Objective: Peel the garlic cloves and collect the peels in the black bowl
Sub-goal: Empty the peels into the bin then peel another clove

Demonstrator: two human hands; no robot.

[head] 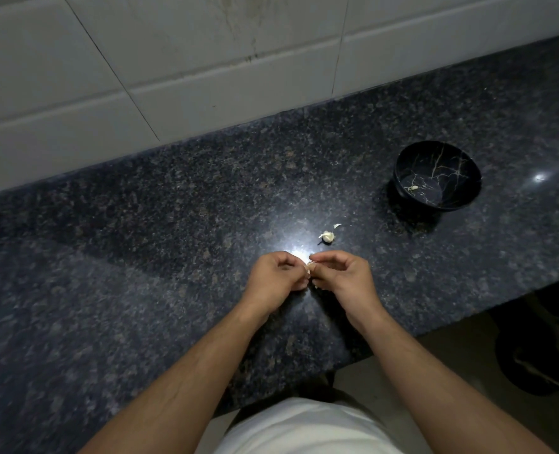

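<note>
1. Garlic clove (308, 268): mostly covered by the fingers (296, 283) of the left hand (276, 278) and the right hand (343, 276); only a sliver is seen, and how much skin is left on it cannot be told.
2. Pale scrap (414, 188) in the black bowl (468, 178): too small to be identified with certainty.
3. Tabletop (140, 240): cut off at the left and right edges.
4. Dark object (540, 355) on the floor, lower right: dimly lit, cropped by the edge, not identifiable.
</note>
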